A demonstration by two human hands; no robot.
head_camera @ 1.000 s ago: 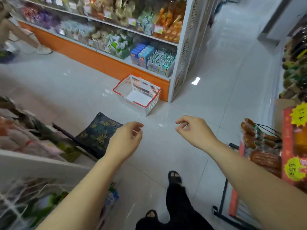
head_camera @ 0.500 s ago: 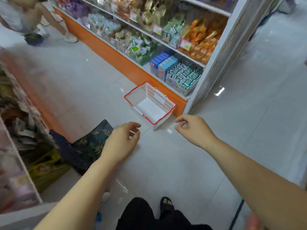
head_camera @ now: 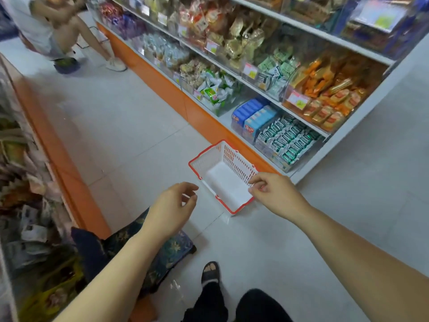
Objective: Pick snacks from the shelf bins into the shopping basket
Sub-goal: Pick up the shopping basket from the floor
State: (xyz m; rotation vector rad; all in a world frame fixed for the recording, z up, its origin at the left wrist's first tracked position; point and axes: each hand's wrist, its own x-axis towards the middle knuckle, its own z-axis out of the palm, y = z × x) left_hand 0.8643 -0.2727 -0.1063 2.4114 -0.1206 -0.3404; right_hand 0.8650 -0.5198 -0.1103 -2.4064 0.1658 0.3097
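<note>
Change since earlier frame: view has swung further onto the shelf (head_camera: 253,87); the shopping basket (head_camera: 234,160) now appears closer to the hands, and the right hand (head_camera: 276,194) overlaps its near right corner, where before it was just beside it. Both hands keep the same loose curl.
Basket location: on the floor tiles, just beside the orange shelf base, below the blue boxes (head_camera: 253,117) and green-and-white packets (head_camera: 285,142).
Basket orientation: upright, opening upward, nothing inside.
Basket long axis: runs from upper left to lower right of the view, roughly along the shelf base, one short end toward the person.
Left hand (head_camera: 170,208): forearm extended forward, palm turned inward, fingers loosely curled, holding nothing; left of the basket, apart from it.
Right hand: forearm extended from lower right, fingers loosely curled, thumb and forefinger tips close together, holding nothing; contact with the rim cannot be told.
Floor, lower left: dark floral cushion (head_camera: 167,252).
Lower centre: sandalled foot (head_camera: 210,271).
Upper left: second person (head_camera: 58,31), blurred.
</note>
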